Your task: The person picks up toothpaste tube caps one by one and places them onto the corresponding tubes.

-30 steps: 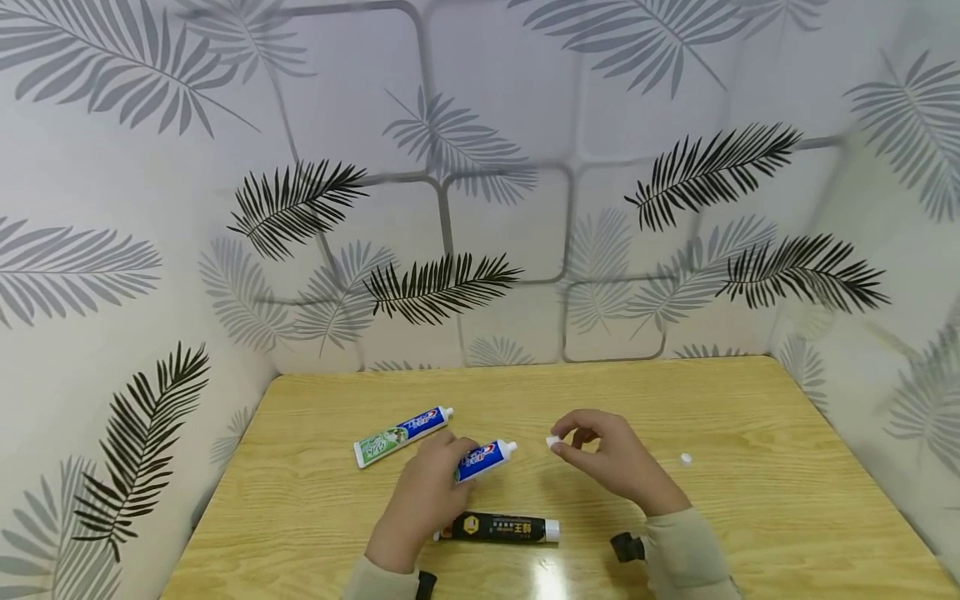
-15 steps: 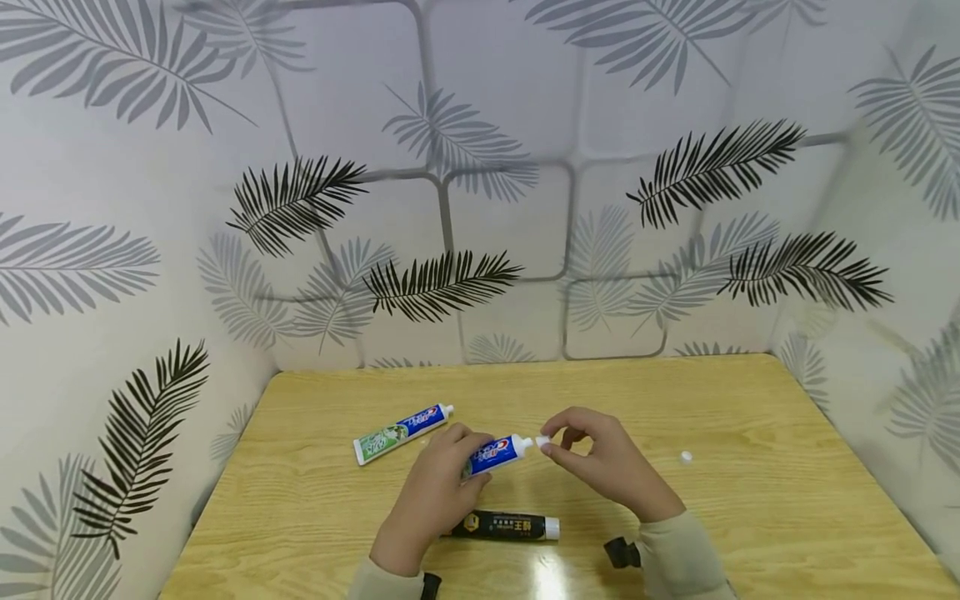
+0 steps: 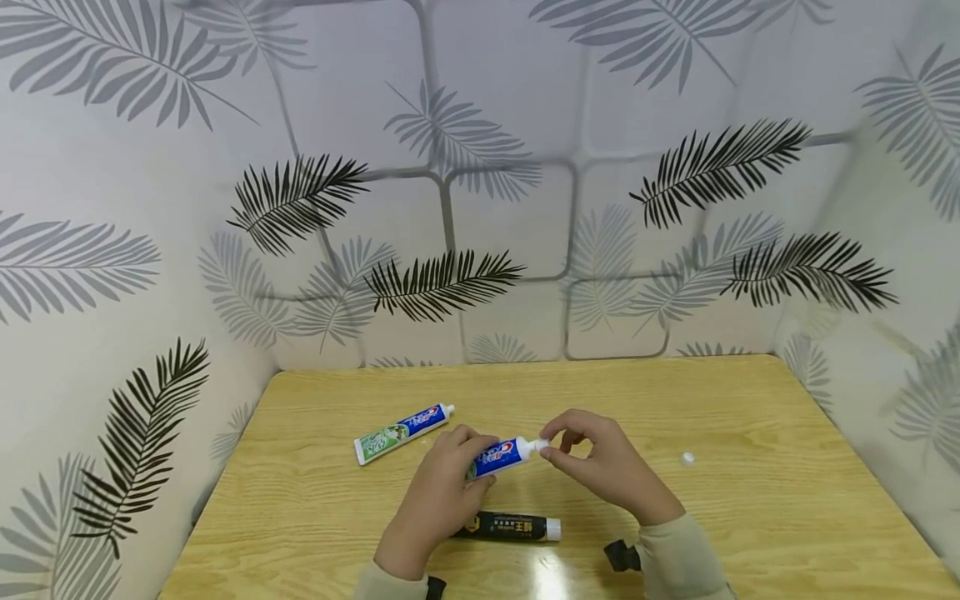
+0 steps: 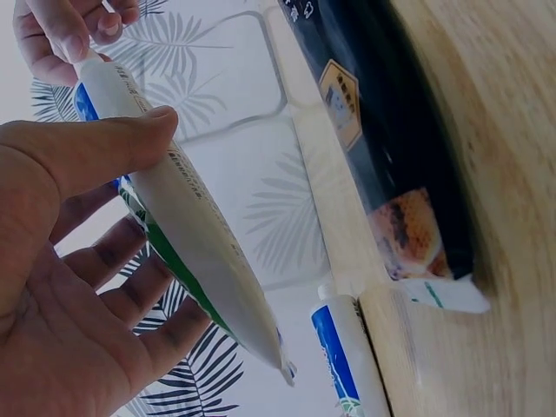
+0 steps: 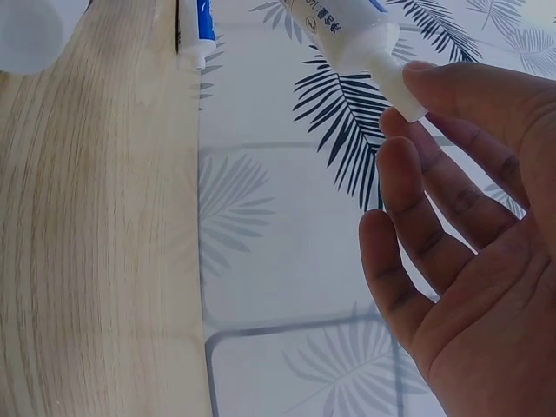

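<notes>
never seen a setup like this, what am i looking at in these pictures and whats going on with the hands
There is no machine here, just a person's bare left hand and right hand. The wide picture comes from a camera on the person's head, looking forward and down; the two close ones come from a camera on each wrist.

The left hand holds a blue toothpaste tube. The right hand pinches a white cap at its nozzle; I can't tell whether it is screwed tight.

On the wood-grain table lie a blue-and-green tube, a black tube partly hidden by the left arm, and, off to the right, another small cap.
</notes>
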`<state>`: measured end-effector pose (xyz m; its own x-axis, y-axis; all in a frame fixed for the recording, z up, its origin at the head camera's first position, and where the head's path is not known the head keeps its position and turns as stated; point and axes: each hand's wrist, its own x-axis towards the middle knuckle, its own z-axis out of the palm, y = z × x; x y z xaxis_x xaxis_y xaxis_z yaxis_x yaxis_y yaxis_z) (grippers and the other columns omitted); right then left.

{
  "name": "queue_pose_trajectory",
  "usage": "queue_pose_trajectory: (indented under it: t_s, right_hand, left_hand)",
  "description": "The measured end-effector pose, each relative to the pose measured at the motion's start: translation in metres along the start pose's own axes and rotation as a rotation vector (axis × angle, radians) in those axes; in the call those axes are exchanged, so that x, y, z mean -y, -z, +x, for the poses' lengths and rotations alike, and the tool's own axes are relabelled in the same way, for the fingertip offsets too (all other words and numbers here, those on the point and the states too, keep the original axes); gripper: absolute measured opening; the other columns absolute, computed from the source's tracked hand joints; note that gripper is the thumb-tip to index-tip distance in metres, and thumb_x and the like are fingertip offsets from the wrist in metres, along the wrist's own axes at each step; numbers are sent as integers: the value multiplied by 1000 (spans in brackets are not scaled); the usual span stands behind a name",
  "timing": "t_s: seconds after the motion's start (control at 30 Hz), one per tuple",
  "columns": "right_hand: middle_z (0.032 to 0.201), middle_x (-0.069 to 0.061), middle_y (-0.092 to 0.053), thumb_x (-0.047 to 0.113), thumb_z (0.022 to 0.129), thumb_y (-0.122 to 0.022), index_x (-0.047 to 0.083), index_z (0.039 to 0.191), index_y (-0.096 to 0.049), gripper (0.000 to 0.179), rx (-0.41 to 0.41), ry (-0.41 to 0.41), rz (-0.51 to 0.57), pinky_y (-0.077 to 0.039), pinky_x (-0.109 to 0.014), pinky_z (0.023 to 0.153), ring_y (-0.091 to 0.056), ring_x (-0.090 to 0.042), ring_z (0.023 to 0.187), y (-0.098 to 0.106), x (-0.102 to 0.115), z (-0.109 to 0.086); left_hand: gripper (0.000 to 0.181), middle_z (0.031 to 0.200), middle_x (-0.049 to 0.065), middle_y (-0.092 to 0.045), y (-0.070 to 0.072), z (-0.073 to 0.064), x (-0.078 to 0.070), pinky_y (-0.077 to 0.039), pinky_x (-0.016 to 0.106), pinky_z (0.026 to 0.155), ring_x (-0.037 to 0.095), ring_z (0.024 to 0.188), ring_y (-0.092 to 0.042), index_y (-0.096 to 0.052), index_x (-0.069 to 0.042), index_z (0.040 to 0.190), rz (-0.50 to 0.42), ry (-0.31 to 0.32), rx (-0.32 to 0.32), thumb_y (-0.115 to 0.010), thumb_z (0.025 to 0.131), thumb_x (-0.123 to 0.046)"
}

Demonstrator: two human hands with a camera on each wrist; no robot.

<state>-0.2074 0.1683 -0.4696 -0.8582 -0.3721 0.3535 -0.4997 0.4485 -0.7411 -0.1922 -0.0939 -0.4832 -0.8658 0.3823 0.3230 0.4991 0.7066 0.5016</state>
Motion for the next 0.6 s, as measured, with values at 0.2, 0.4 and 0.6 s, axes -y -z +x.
queue_pose_trajectory:
  t_s: [0.2, 0.4, 0.6]
  right_hand:
    - [108, 10, -74, 19, 97, -80, 24, 109, -76, 14, 7, 7, 3, -59, -39, 85, -64, -7, 83, -2, 0, 0]
    - [108, 10, -74, 19, 97, -80, 24, 109, -76, 13, 16, 2, 4, -58, -39, 85, -64, -7, 82, -3, -1, 0]
    - [107, 10, -75, 21, 97, -80, 24, 106, -77, 10, 30, -11, 8, -58, -38, 84, -65, -7, 82, -3, -2, -1]
  left_hand:
    - [43, 114, -2, -67, -1, 0, -1, -57, 36, 88, 15, 102, -59, -74, -13, 132, -8, -16, 8, -86, 90, -11]
    - [43, 113, -4, -67, -2, -1, 0, -56, 35, 87, 14, 101, -58, -74, -14, 131, -3, -23, 18, -86, 90, -12]
    - [42, 113, -4, -67, -3, -1, 0, -56, 35, 87, 14, 101, -58, -74, -15, 131, -16, -20, 27, -86, 90, -11]
